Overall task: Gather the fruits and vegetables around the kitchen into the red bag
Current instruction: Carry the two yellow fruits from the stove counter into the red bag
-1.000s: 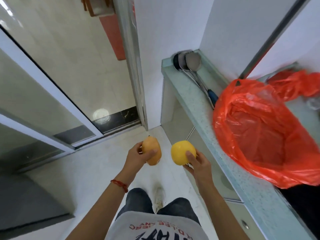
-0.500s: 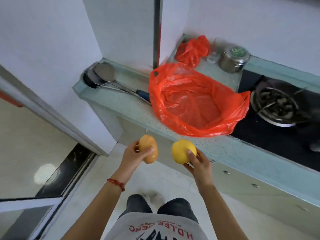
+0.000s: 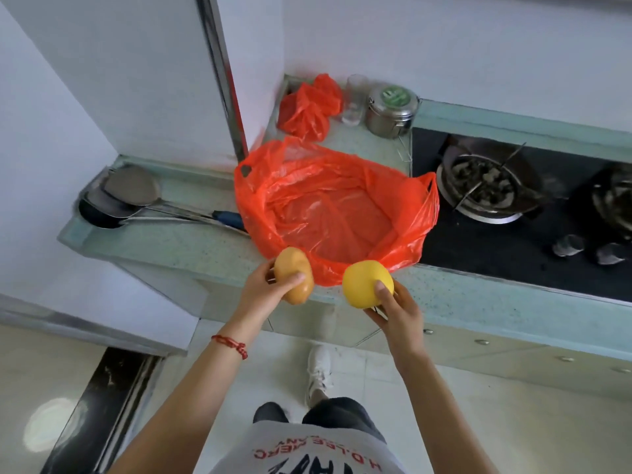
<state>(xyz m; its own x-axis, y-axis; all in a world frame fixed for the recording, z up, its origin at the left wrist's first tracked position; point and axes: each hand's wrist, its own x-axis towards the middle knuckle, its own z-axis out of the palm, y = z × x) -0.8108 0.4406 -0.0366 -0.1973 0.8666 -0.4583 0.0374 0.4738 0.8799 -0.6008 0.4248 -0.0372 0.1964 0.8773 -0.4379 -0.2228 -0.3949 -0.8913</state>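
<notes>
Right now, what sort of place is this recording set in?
Most likely a home kitchen: a black gas hob with a round burner is set into a pale green speckled stone counter, with long-handled metal ladles and a lidded steel canister on it.

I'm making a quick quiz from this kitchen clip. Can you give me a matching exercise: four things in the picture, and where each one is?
Things:
1. potato
2. yellow fruit
3. open red bag
4. steel tin

Places:
A. at the back of the counter, beside a glass
B. in the left hand's grip
C. spread open on the counter, left of the stove
D. in the right hand's grip

Pairs: 1-B, 2-D, 3-C, 4-A
</notes>
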